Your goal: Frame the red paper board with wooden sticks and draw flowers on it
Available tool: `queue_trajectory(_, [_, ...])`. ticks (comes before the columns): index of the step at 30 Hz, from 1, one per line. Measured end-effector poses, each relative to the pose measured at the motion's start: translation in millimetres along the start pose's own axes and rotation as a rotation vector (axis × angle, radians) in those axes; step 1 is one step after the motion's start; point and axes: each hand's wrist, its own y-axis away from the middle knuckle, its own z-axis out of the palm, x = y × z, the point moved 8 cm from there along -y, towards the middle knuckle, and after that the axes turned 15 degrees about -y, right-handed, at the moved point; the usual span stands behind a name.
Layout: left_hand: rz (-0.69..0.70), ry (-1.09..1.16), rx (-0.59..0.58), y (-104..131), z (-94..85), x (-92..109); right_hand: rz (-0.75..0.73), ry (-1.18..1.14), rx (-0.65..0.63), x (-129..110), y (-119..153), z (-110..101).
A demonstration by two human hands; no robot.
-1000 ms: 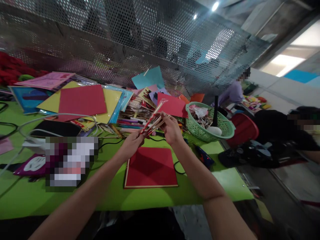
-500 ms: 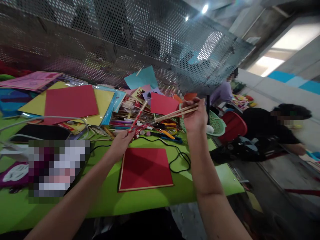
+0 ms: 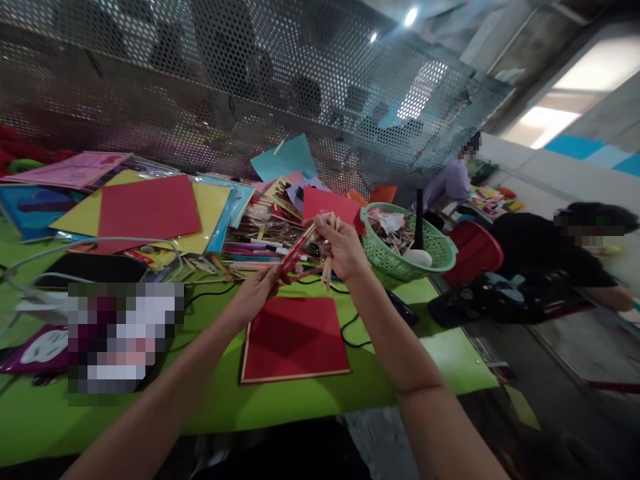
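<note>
My left hand (image 3: 263, 285) is closed on a narrow red wrapper (image 3: 296, 256) with pale marks, which slants up to the right. My right hand (image 3: 345, 248) grips a small bundle of thin wooden sticks (image 3: 327, 272) that point downward, its fingertips close to the wrapper's upper end. Whether those fingertips also pinch the wrapper is hard to make out. Below both hands a square red board (image 3: 295, 339) lies flat on the green tabletop (image 3: 210, 400), with pale wooden strips along its left and bottom edges.
Behind my hands lie pens (image 3: 255, 252) and loose sticks. A green basket (image 3: 445, 257) with scraps and a black-handled tool stands right, near a dark device (image 3: 403, 308). Coloured sheets (image 3: 150, 213), a phone (image 3: 95, 269) and cables lie left. A person in black (image 3: 530, 247) bends over at far right.
My right hand has come left and down with the sticks, which now hang steeply instead of lying nearly level. The green basket shows more fully. My left hand has shifted slightly right.
</note>
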Motion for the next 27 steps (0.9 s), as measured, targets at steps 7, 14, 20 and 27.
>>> queue_trajectory(7, [0.087,0.050,0.094,6.7,-3.9,15.8,-0.049,0.183,-0.015,21.2,17.2,19.2])
queue_trajectory(14, [0.137,0.121,0.137,8.7,-8.1,32.4,0.079,0.195,-0.238,42.1,28.2,54.8])
queue_trajectory(20, [0.182,0.025,0.114,10.2,-8.2,38.1,-0.032,0.088,-0.103,-8.3,20.8,28.2])
queue_trajectory(27, [0.168,-0.238,0.136,37.6,-17.7,46.7,-0.179,-0.080,0.062,-34.8,10.9,-6.2])
